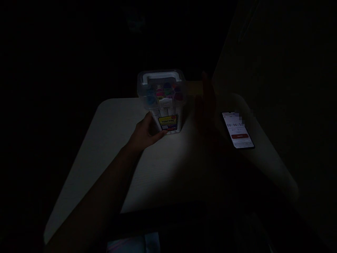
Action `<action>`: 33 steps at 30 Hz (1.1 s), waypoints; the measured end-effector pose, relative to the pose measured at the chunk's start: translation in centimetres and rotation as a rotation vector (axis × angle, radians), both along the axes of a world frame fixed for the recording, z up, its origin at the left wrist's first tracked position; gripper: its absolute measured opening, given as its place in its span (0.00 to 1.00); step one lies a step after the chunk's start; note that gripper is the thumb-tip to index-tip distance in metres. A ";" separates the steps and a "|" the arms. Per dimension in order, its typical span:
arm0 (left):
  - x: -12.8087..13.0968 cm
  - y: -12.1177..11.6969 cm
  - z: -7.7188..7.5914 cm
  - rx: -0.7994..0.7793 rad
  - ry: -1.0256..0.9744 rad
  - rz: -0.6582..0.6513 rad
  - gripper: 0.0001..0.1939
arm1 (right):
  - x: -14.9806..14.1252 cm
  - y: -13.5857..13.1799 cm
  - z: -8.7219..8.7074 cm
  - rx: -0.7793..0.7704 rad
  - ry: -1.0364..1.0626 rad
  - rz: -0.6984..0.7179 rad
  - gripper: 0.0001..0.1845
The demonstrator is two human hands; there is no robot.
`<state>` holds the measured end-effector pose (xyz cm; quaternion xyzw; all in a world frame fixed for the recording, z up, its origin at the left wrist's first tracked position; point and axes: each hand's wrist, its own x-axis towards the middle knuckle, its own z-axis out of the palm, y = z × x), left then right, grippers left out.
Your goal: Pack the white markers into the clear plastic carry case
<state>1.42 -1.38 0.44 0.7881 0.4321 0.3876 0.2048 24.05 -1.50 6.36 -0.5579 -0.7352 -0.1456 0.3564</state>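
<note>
A clear plastic marker box [161, 102] with a white handle on its lid stands upright at the far side of the table. Colourful marker caps show through its top, and a yellow label sits on its front. My left hand [144, 133] is wrapped round the box's lower left side, its thumb across the bottom front. To the right of the box, apart from it, my right hand [206, 103] is raised in deep shadow. Its fingers point up and look stretched out, with nothing seen in them.
A phone [238, 130] with a lit timer screen lies on the right side of the pale table [105, 130]. The room around is very dark. Below the near edge, a patch of light-coloured patterned material [133, 244] shows faintly.
</note>
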 end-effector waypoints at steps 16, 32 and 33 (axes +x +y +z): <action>0.2 -0.3 0.6 0.033 0.017 0.015 0.34 | -2.4 -3.3 3.2 0.072 -0.082 0.381 0.23; -0.2 0.2 0.3 0.046 0.079 0.029 0.37 | -4.3 -4.3 5.0 -0.117 0.023 0.293 0.16; -0.1 0.2 0.3 0.044 0.080 0.036 0.37 | -4.3 -4.2 5.1 -0.128 0.033 0.294 0.16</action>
